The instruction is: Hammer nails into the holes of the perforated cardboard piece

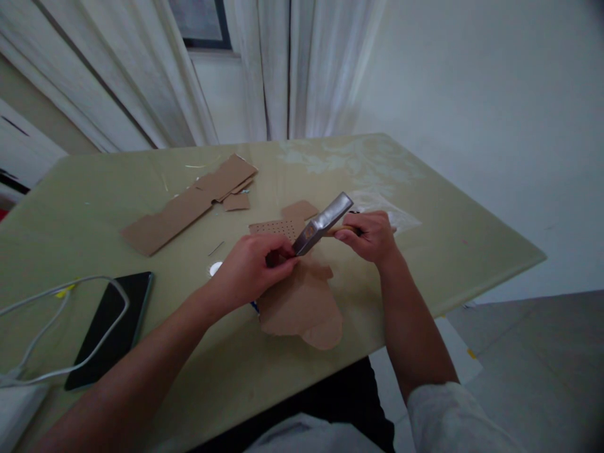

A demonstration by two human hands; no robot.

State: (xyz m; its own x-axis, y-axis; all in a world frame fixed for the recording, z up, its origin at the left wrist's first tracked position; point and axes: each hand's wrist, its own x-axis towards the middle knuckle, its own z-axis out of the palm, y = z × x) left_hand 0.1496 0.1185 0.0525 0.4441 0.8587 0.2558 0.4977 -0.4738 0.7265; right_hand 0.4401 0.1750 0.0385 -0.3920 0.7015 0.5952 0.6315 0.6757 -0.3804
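Observation:
My right hand (370, 236) is closed around the wooden handle of a hammer (325, 221), whose grey metal head slants down to the left. The lower end of the head meets the fingertips of my left hand (264, 261). The left thumb and fingers are pinched together, and whatever they hold is hidden. Beneath both hands lies a cut brown cardboard piece (302, 305) with rounded lobes at its near end. Just beyond the left fingers shows a cardboard piece with rows of small holes (278, 228).
Long cardboard strips (193, 204) and scraps lie at the back left. A thin metal pin (216, 248) and a white round object (216, 268) are left of my left hand. A dark tablet or phone (111, 327), a white cable (125, 302) and clear plastic (387, 207) also lie on the table (472, 251).

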